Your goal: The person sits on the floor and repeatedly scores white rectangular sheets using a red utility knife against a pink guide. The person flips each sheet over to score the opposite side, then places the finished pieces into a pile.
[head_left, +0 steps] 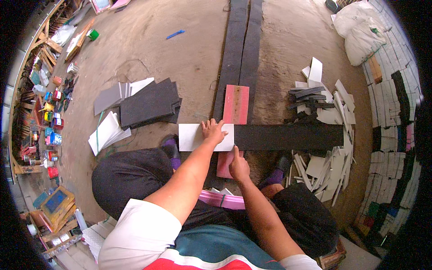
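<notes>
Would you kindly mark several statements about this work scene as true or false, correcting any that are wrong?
1. The left hand rests on the white rectangular sheet. True.
2. The right hand is at the white rectangular sheet's far left corner. False: its index finger points at the near right corner.
3. The black strip extends to the right of the white rectangular sheet. True.
4. The stack of black sheets lies among the white offcuts on the right. False: it lies on the left.
5. A blue pen-shaped object lies on the floor. True.
</notes>
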